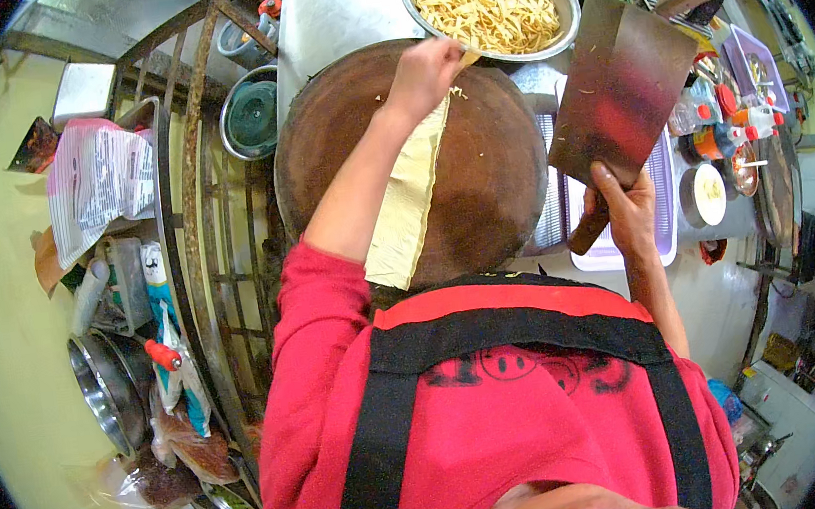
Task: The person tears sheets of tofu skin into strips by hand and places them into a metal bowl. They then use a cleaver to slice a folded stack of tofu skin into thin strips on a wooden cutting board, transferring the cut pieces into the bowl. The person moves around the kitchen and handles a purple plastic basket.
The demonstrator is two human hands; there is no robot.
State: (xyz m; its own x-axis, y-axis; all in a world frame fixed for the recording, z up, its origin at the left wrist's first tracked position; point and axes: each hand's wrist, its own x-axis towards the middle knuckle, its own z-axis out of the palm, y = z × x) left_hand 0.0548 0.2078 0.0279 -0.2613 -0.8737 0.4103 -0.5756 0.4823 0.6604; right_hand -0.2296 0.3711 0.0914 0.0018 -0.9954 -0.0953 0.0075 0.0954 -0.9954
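Observation:
In my right hand [629, 212] is a broad Chinese cleaver [624, 82], gripped by its wooden handle and raised off the right side of the round wooden chopping block [498, 193]. My left hand [426, 77] is over the block's far edge, its fingers pinched on a small bit of pale yellow strips. Just beyond it stands a steel bowl [568, 10] with many cut yellow strips [486, 11], which look like tofu skin. A long, folded yellow sheet [407, 217] of the same kind lies on the block, partly hidden under my left forearm. Small crumbs lie near its far end.
Lilac plastic baskets [665, 227] stand to the right under the cleaver. Farther right are several bottles [716, 140] and a white bowl [709, 194]. At left, a rusty metal rack [193, 165] borders the block, with a green-filled basin [253, 114] and steel pots [105, 390] about it.

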